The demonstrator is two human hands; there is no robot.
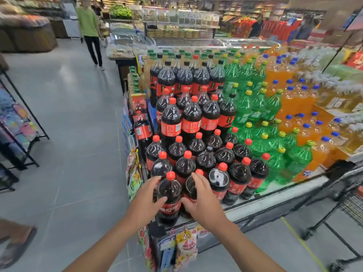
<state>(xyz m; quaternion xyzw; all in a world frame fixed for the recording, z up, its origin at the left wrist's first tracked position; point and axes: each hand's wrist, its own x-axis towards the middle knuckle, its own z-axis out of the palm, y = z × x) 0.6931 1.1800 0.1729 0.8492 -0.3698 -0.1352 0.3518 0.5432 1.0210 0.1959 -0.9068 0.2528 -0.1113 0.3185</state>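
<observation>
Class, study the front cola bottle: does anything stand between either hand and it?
Nothing visible does. The left hand and right hand hold the front cola bottle by its sides; the right fingers sit between it and the neighbouring bottle.

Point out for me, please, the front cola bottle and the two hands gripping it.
front cola bottle (169, 190): head view, dark shoulder below the red cap.
left hand (146, 199): head view, back of the hand.
right hand (205, 199): head view, back of the hand.
</observation>
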